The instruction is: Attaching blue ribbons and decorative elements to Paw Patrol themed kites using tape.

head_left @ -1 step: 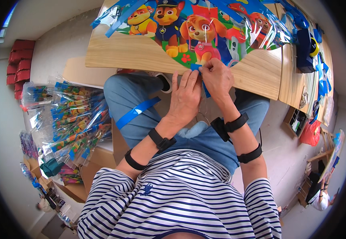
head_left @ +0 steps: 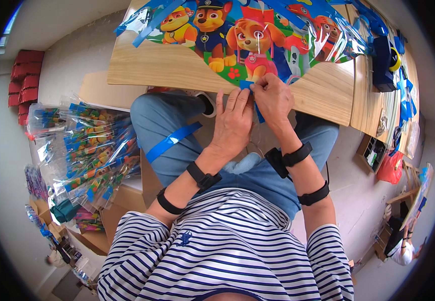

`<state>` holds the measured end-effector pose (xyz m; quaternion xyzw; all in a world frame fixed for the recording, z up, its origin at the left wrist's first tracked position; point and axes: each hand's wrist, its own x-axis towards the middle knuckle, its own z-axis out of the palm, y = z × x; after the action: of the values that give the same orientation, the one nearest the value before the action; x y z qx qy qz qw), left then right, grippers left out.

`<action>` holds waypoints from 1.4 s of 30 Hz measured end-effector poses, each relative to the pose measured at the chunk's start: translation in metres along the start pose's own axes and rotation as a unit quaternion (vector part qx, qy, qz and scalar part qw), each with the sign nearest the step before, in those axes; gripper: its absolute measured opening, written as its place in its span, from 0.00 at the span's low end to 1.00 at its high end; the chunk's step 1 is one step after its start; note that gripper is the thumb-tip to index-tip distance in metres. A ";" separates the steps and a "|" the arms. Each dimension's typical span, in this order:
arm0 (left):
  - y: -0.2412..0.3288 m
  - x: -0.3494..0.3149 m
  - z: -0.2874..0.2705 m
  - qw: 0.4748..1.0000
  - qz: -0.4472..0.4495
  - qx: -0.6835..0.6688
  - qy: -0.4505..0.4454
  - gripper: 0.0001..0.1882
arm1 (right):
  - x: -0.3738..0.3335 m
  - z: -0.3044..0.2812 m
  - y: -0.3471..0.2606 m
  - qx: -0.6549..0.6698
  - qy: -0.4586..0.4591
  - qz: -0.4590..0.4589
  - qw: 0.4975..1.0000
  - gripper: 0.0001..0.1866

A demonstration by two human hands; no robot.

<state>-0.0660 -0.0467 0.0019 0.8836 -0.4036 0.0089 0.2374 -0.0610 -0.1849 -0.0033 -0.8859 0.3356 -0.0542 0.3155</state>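
A blue tab (head_left: pixel 246 85) is being pinched by the right hand (head_left: pixel 275 98) and touched by the left hand (head_left: pixel 232 123), whose grip cannot be told. Beyond them, a sheet (head_left: pixel 257 42) is being borne by a table (head_left: pixel 322 93); behind them, an emblem (head_left: pixel 184 238) is being worn. The earlier pose is being kept.

The shirt (head_left: pixel 227 226) is white with navy stripes, the trousers (head_left: pixel 154 116) faded blue, the 4 arm straps (head_left: pixel 314 194) black. The worktop (head_left: pixel 322 95) has pale brown wood grain. The plastic sheet (head_left: pixel 257 47) shows cartoon dogs (head_left: pixel 210 25) in yellow, brown, pink and red; its tab (head_left: pixel 245 84) is blue.
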 end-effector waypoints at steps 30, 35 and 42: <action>-0.001 -0.007 -0.002 0.997 -0.008 0.070 -0.027 0.35 | 0.029 -0.038 0.044 0.237 0.052 -0.012 0.970 0.09; 0.011 -0.002 -0.001 0.998 0.012 0.056 -0.029 0.35 | 0.102 -0.177 0.214 0.197 0.355 0.078 0.910 0.15; 0.009 -0.003 -0.005 0.996 -0.013 0.070 -0.045 0.34 | 0.147 -0.293 0.240 0.370 0.261 0.226 0.862 0.20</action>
<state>-0.0732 -0.0475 0.0096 0.9025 -0.4010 -0.0054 0.1572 -0.1724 -0.5686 0.0698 -0.5572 0.5526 -0.3310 0.5240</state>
